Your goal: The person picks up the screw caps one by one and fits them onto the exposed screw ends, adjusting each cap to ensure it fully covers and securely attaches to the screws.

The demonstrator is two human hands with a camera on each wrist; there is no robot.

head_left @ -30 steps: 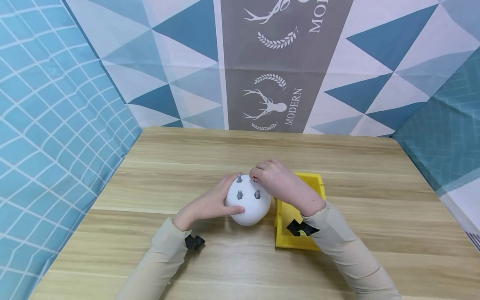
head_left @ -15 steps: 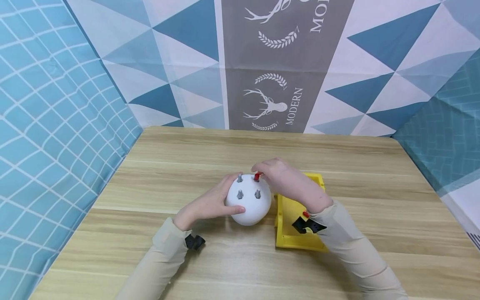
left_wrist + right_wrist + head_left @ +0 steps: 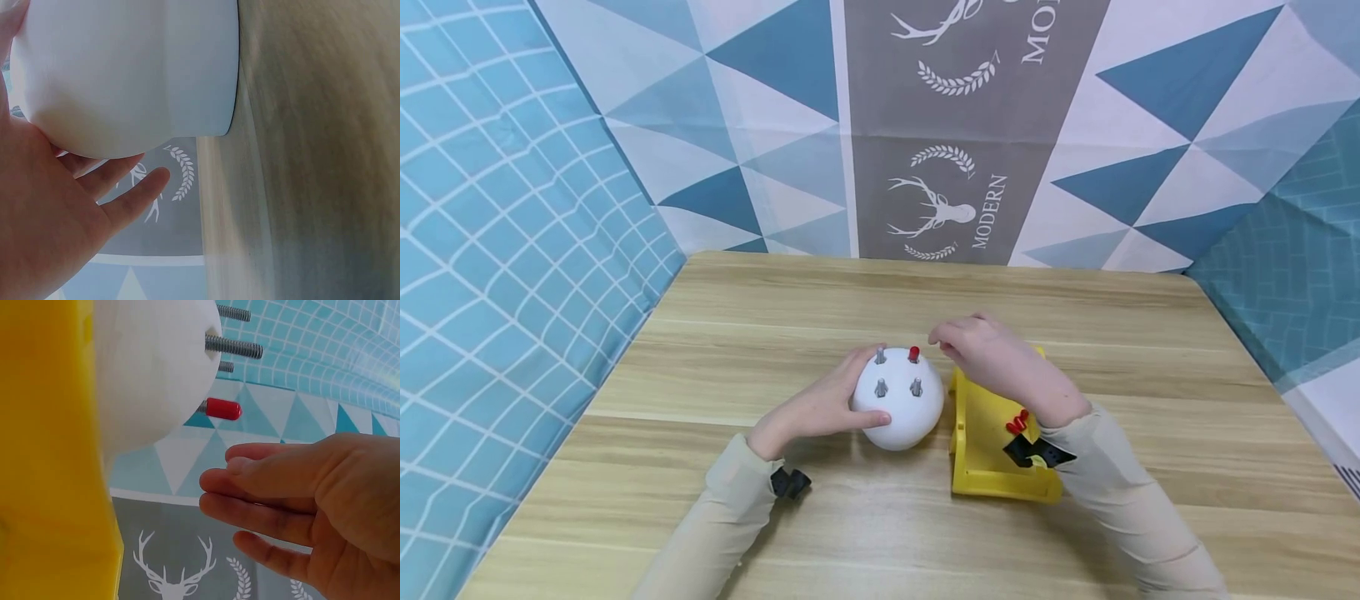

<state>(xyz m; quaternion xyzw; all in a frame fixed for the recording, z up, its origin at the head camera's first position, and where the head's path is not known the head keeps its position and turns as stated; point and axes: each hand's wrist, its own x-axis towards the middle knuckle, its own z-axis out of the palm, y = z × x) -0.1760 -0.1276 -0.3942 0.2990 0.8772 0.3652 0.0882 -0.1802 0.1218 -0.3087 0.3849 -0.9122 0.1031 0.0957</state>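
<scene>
A left hand [image 3: 820, 408] grips a smooth white dome [image 3: 898, 421]; a right hand [image 3: 981, 348] hovers, fingers loosely extended.
The left hand lies at the dome's nine o'clock, thumb on the near side, fingers round the far side; the dome stands on a light wood-grain table [image 3: 850, 533]. On top, silver threaded metal studs [image 3: 882, 388] stand bare at ten, eight and four of their square, and a glossy red tubular cap [image 3: 913, 353] covers the one between one and two. The right hand is apart from that cap, at the dome's two o'clock. Between three and four, just beside the dome, sits a yellow plastic bin [image 3: 1003, 486] with small red pieces [image 3: 1017, 423] inside.
</scene>
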